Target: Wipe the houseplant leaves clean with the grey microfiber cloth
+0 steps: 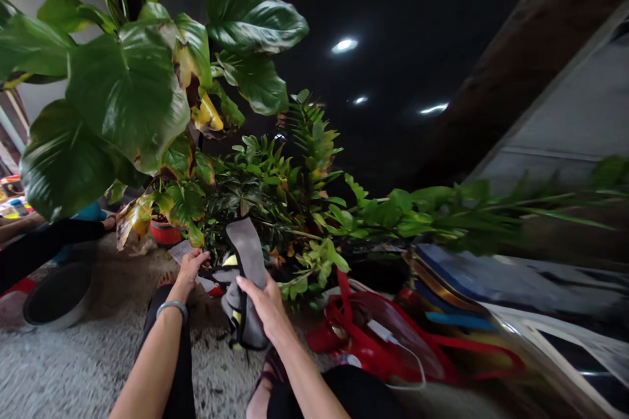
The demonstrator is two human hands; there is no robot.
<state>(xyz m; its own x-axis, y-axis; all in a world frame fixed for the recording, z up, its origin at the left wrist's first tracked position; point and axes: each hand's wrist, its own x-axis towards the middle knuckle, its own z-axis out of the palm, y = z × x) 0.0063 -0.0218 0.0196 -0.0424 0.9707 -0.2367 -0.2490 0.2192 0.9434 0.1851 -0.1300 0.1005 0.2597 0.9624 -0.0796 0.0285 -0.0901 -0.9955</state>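
In my head view, my right hand [264,306] pinches a black-edged grey cloth [248,250], whose upper flap rises past my thumb, with leafy plants [265,170] beyond. My left hand [192,268], a bangle [171,307] at its wrist, is near the cloth, fingers drawn together, whether around anything I cannot tell; a red bag [362,355] lies right of my right hand.

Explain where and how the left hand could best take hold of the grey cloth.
Probably pinch the grey cloth at its upper end, from the left: this flat flap stands free above the right hand, and the left hand is on that side.
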